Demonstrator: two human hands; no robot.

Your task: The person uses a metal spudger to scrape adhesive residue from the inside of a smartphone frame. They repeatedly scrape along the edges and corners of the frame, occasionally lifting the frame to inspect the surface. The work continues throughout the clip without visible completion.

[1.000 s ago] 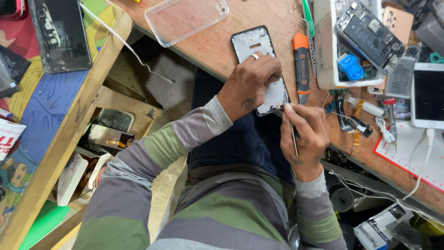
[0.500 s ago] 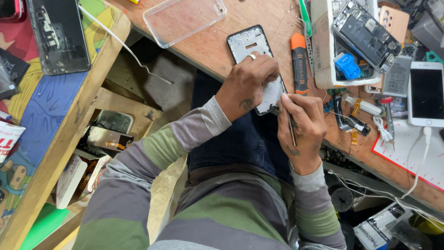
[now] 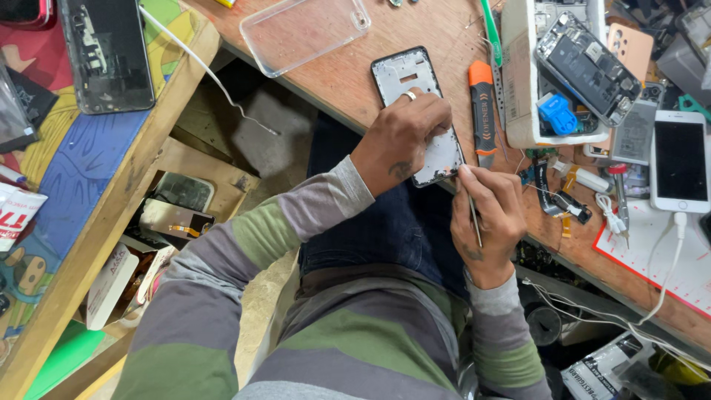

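Barely shifted phone frame (image 3: 415, 81), long axis away, left hand (image 3: 404, 137) pinning it; right hand (image 3: 489, 218) clamping tweezers (image 3: 472, 211).

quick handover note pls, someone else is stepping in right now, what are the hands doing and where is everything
Left hand: pressed down on the phone frame, which lies open side up on the wooden bench.
Right hand: pinching a thin metal tool, tip at the frame's lower right corner.
Nearby: orange opener tool just right of the frame, clear case to its upper left, opened phone on a white tray, white phone on its cable.
Done: frame is stripped and bare inside.
Left: work at that corner is under way; what it is cannot be told.
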